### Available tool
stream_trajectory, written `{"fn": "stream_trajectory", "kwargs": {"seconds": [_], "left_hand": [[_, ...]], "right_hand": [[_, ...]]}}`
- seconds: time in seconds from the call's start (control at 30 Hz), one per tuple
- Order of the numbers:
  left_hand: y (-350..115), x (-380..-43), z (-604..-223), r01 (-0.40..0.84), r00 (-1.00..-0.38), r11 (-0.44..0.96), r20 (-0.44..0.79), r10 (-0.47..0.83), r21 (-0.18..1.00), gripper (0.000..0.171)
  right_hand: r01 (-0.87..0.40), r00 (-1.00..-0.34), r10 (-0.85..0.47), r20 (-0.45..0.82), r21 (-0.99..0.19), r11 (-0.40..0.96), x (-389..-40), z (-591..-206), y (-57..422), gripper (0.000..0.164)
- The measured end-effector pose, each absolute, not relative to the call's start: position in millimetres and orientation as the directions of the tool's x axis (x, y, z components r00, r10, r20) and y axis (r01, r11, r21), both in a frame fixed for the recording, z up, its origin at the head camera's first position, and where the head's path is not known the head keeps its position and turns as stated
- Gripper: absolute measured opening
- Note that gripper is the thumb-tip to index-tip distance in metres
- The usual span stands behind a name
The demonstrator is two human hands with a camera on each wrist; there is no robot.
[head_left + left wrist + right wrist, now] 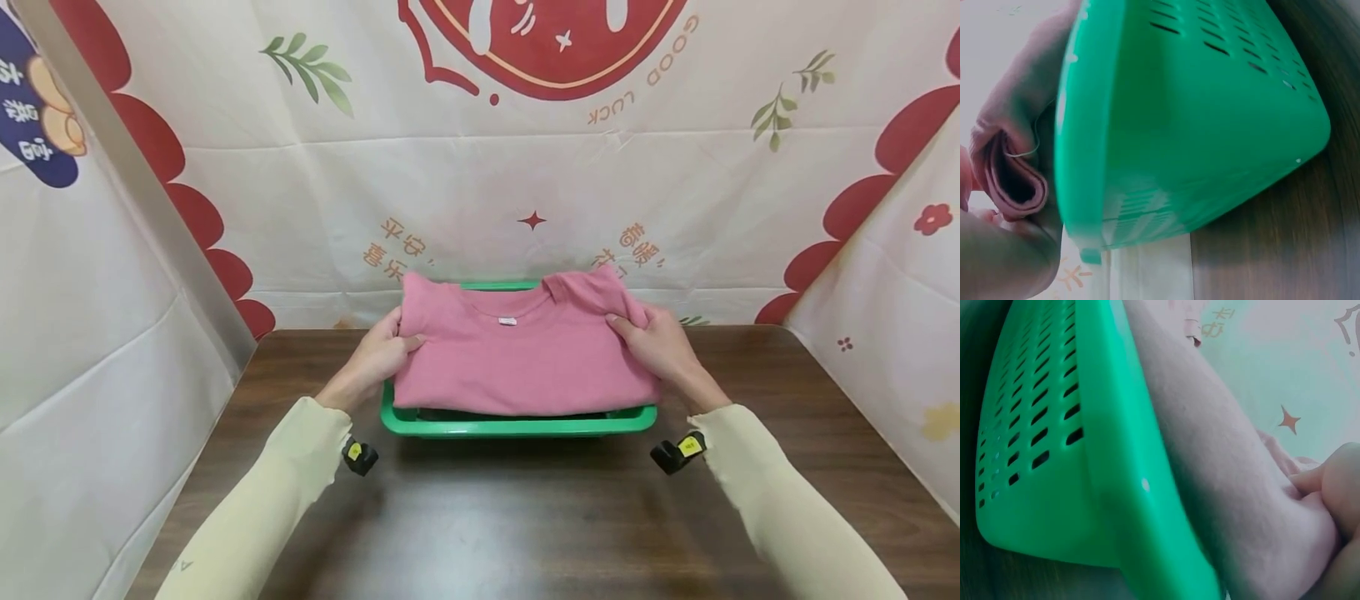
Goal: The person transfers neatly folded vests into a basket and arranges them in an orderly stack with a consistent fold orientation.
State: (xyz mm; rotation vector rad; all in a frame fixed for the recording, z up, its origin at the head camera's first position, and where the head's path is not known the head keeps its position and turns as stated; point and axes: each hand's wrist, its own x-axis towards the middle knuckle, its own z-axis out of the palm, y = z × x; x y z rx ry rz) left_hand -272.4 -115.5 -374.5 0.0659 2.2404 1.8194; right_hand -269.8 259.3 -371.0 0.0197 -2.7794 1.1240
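Note:
A folded pink T-shirt [525,358], collar and small white label toward the back, lies over the top of a green plastic basket [517,427]. My left hand [378,350] pinches its left side, thumb on top and fingers underneath. On the opposite side my right hand [656,342] grips the cloth the same way. In the left wrist view the rolled edge of the T-shirt [1013,169] shows beside the basket's rim [1088,125]. The right wrist view has the T-shirt [1222,462] close along the slotted basket [1104,456]. Most of the basket's inside is hidden under the cloth.
The basket stands on a dark wooden table [480,517], near its back edge. Behind it hangs a white printed cloth [480,183] with red scallops. More printed cloth [97,333] hangs along the left side. A small black camera sits at each wrist.

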Motion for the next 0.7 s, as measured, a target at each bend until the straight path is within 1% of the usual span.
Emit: {"fn": "stream_trajectory", "kwargs": {"seconds": [0.13,0.4,0.6,0.7], "left_hand": [[-116.1,-274.8,-376.5,-0.118,-0.968,0.249,-0.167,0.185,0.961,0.046],[-119.2,-279.4,-384.1,-0.119,-0.972,0.249,-0.164,0.167,0.961,0.046],[-120.0,-282.2,-390.9,-0.077,-0.980,0.268,-0.122,0.156,0.960,0.045],[-118.8,-282.5,-393.5,-0.038,-0.983,0.283,-0.087,0.161,0.958,0.045]], "right_hand": [[-0.041,-0.996,0.028,0.085,-0.715,0.698,-272.6,-373.5,260.0,0.044],[-0.032,-0.998,0.012,0.057,-0.706,0.707,-273.7,-379.0,258.6,0.044],[0.008,-0.998,0.045,0.033,-0.719,0.695,-273.4,-383.7,254.6,0.045],[0.014,-0.997,0.062,0.041,-0.713,0.701,-273.0,-384.5,253.9,0.047]]}}
